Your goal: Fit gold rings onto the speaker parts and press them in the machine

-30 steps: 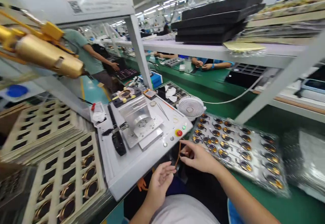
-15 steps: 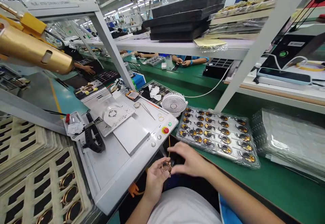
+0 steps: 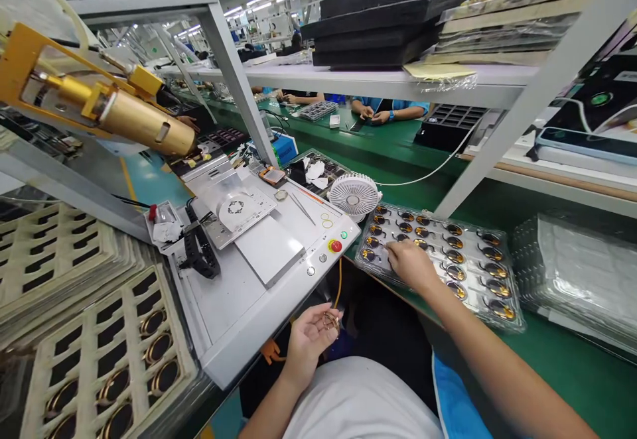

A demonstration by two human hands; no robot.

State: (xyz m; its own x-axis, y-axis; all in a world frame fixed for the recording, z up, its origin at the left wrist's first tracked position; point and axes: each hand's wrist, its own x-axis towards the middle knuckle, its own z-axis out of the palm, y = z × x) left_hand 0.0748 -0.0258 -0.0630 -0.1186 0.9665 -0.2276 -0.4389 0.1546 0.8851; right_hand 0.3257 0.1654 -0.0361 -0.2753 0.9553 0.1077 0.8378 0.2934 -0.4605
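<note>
My left hand [image 3: 308, 339] sits low in front of my body, fingers curled round a small copper-coloured ring [image 3: 331, 321]. My right hand [image 3: 411, 263] reaches out over a clear plastic tray [image 3: 502, 313] of several gold and black round parts, its fingers bent down onto the tray's near left rows. What the fingertips pinch is hidden. A white fixture machine [image 3: 259, 260] with a red button [image 3: 335, 245] stands between the two hands and the left trays.
Cream trays [image 3: 99, 353] holding rings lie at the left. A gold tool [image 3: 139, 124] hangs above. A small white fan [image 3: 354, 195] stands behind the machine. Wrapped tray stacks [image 3: 577, 273] lie right. Other people's hands [image 3: 373, 115] work across the green bench [image 3: 562, 373].
My right hand left the ring and moved up and right onto the parts tray. My left hand kept the ring and stayed low.
</note>
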